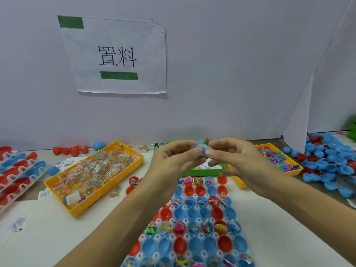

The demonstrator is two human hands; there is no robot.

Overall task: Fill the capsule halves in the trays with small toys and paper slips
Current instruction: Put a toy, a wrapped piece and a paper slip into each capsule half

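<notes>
Both hands are raised above the green tray (pixel 200 172). My left hand (pixel 173 158) and my right hand (pixel 231 158) meet at the fingertips and together pinch a small blue toy in a clear wrapper (pixel 201 148). Below them lies the white capsule tray (pixel 194 222) with red and blue capsule halves in rows. Some rows hold small toys and paper slips, others are bare inside. My forearms cover part of the tray's left and right sides.
A yellow tray of wrapped small toys (pixel 94 176) sits on the left, another yellow tray of coloured toys (pixel 277 160) on the right. Loose blue and red capsule halves (pixel 331 162) are piled far right. Stacked capsule trays (pixel 17 172) lie far left. A white wall with a paper sign (pixel 117 54) stands behind.
</notes>
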